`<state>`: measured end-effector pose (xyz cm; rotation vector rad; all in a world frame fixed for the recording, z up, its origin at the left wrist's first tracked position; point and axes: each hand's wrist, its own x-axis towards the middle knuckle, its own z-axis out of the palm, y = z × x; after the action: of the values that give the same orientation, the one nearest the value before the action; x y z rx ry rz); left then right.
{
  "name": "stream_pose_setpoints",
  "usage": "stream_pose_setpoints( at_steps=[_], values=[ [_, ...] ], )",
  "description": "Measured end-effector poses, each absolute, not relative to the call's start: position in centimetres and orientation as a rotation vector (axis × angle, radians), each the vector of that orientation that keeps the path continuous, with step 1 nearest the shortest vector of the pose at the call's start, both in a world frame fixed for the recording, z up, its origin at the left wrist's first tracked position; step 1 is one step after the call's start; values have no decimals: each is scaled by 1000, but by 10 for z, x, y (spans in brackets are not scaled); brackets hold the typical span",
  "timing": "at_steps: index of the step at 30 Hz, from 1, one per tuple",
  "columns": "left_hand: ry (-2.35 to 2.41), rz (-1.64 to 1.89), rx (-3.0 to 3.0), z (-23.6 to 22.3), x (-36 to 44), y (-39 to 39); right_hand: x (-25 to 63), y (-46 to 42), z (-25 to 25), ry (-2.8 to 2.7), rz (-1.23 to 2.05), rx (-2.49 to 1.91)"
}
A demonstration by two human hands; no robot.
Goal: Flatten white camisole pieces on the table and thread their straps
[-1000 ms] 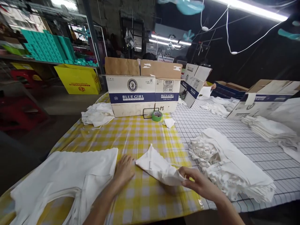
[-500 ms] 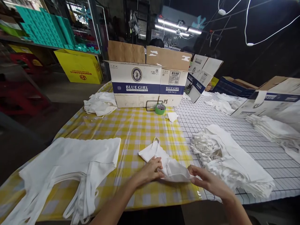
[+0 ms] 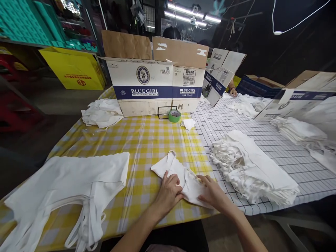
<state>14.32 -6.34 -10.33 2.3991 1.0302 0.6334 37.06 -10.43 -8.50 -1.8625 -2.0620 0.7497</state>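
Note:
A white strappy top point(image 3: 181, 176), partly folded, lies in front of me at the right side of the yellow checked cloth. One strap loop sticks up at its far end. My left hand point(image 3: 170, 190) rests on its middle, fingers spread and slightly bent over the fabric. On its right part lies my right hand point(image 3: 214, 192), thumb and fingers apart, pressing the fabric against the table. To the left, a stack of white strappy tops point(image 3: 86, 175) is spread out with straps towards me. A pile of folded white tops point(image 3: 259, 164) is at the right, straps bunched on its left side.
A white-and-blue carton point(image 3: 147, 101) stands at the back, with green tape point(image 3: 174, 116) and a white scrap point(image 3: 188, 124) before it. White fabric point(image 3: 103, 112) is heaped at back left. Another carton point(image 3: 294, 99) stands right. Behind, another person's hand point(image 3: 233, 92) shows.
My right hand has moved left from the top's right end onto the fabric, and its fingers have spread. That end now lies flatter. My left hand stays on the middle. The view has shifted.

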Motion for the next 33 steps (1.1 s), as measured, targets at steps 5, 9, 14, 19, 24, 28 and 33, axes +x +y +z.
stream_pose_setpoints(
  at_steps=[5,9,14,19,24,28,33],
  values=[
    [1384,660,2224,-103,140,-82,358,-101,-77,-2264,681,-1740],
    [1453,566,1968,-111,127,-88,336,-82,-61,-2431,821,-1536],
    [1422,535,1812,-110,103,-76,294,-58,-57,-2560,946,-1203],
    [1276,502,1780,-90,86,-65,280,-49,-55,-2504,1073,-1194],
    [1261,490,1776,-76,88,-62,289,-28,-33,-2534,1140,-1275],
    [1193,460,1799,-69,84,-56,269,1,-15,-2565,1005,-1136],
    [1005,486,1678,-54,46,-42,236,29,-3,-2556,1424,-586]
  ],
)
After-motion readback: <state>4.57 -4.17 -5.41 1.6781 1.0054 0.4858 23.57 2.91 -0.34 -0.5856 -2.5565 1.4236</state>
